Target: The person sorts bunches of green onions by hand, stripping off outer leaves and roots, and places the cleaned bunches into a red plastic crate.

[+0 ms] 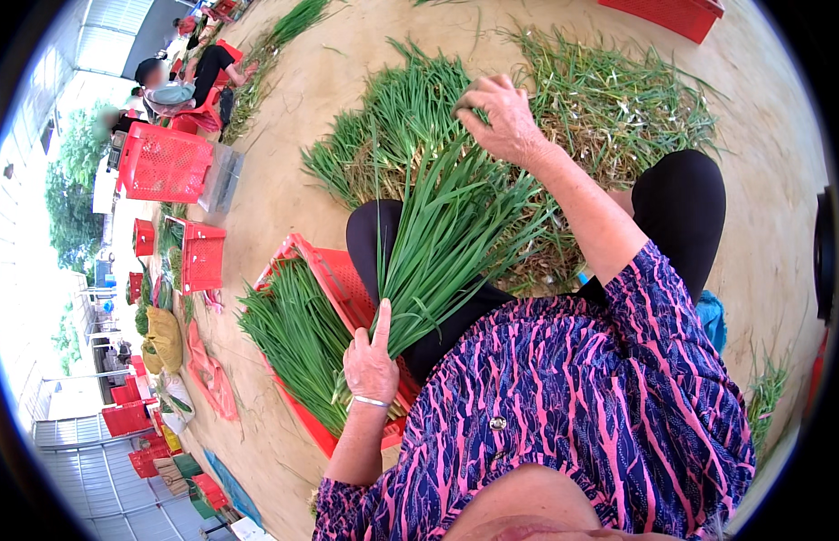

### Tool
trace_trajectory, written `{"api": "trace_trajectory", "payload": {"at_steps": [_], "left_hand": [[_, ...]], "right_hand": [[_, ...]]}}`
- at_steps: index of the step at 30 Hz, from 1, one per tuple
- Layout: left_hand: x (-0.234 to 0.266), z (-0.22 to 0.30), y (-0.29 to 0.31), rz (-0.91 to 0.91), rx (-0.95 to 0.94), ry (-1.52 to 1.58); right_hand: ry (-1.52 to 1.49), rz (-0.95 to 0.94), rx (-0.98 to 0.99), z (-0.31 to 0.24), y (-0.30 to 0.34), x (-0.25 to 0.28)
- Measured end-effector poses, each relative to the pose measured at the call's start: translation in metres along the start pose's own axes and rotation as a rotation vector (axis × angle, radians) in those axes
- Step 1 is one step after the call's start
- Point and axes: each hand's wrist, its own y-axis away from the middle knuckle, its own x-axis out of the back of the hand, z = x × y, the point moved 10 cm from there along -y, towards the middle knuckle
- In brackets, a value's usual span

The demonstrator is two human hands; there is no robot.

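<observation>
My left hand [371,364] is wrapped around the lower ends of a big bunch of garlic chives [451,239], its index finger stretched along the stalks. The leaves fan out away from me over my leg. Beyond their tips my right hand [501,115] is raised with its fingers curled; whether something thin is pinched in it I cannot make out. Just left of my leg, a red plastic crate [334,279] holds more chives [298,338] laid lengthwise. In front lies a pile of unsorted chives [419,99] on the floor.
A heap of trimmed, yellowing leaves [609,108] lies at the far right of the chives. Stacked red crates [167,162] stand to the left, near a seated person [180,90]. Another red crate [672,13] is at the top edge. Yellow sacks [164,338] lie at left.
</observation>
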Motion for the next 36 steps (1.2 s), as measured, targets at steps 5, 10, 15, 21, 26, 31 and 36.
{"api": "trace_trajectory", "payload": {"at_steps": [5, 10, 15, 21, 26, 31, 36], "left_hand": [[0.002, 0.003, 0.000, -0.017, -0.004, 0.003], [0.001, 0.002, 0.001, -0.015, -0.007, 0.009], [0.000, 0.002, 0.001, -0.009, -0.011, 0.004], [0.002, 0.004, 0.001, 0.000, -0.020, -0.001], [0.003, 0.003, 0.001, 0.003, -0.018, 0.009], [0.003, 0.004, 0.001, 0.006, -0.019, 0.011], [0.003, 0.003, 0.001, -0.012, -0.010, 0.029]], "right_hand": [[0.005, -0.259, -0.065, 0.002, 0.020, -0.054], [-0.024, -0.356, -0.162, 0.014, 0.030, -0.074], [-0.147, -0.395, -0.320, 0.028, 0.033, -0.080], [-0.445, -0.482, -0.558, 0.048, 0.039, -0.100], [-0.876, -0.451, -0.692, 0.037, 0.047, -0.103], [-1.023, -0.457, -0.707, 0.032, 0.046, -0.108], [-1.156, -0.341, -0.813, 0.028, 0.052, -0.111]]}}
